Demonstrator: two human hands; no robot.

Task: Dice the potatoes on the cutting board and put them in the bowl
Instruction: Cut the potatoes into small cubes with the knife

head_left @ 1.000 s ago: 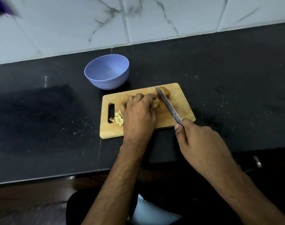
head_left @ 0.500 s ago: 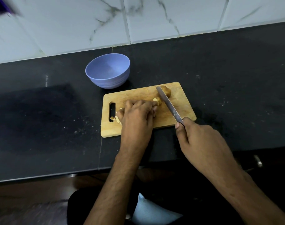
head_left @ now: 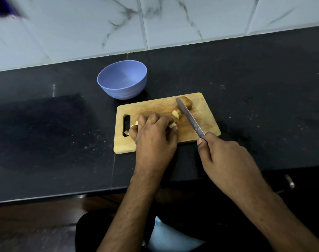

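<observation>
Hands work over a wooden cutting board (head_left: pixel 206 122) on a black countertop (head_left: pixel 264 88). Left hand (head_left: pixel 155 137) lies knuckles up, fingers curled around pale potato pieces (head_left: pixel 172 125) near the board's left end. Right hand (head_left: pixel 227 160) grips a knife (head_left: pixel 188 117), its blade angled far-left across the board beside a potato chunk (head_left: pixel 176 113) and an unpeeled potato (head_left: pixel 187 103). Just beyond the far-left corner sits a lavender bowl (head_left: pixel 122 80).
</observation>
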